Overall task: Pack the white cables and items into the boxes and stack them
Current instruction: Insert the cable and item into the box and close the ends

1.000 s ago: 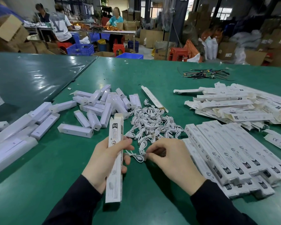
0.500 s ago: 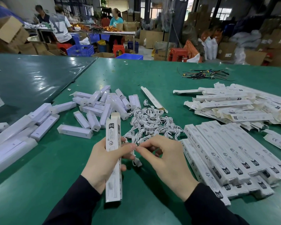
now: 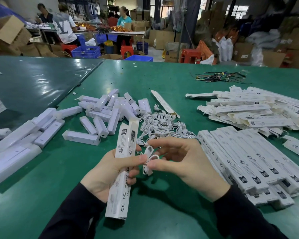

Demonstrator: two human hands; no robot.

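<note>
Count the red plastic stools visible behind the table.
3 red stools: one under the person in the white shirt, far left; one beside the person in teal; one right of centre by the cartons. A red shape far right may be a fourth.

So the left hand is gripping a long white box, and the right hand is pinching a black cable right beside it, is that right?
Not quite. The head view shows the cable pinched by the right hand is white, not black. The rest holds: the left hand grips the long white box, right beside it.
</note>
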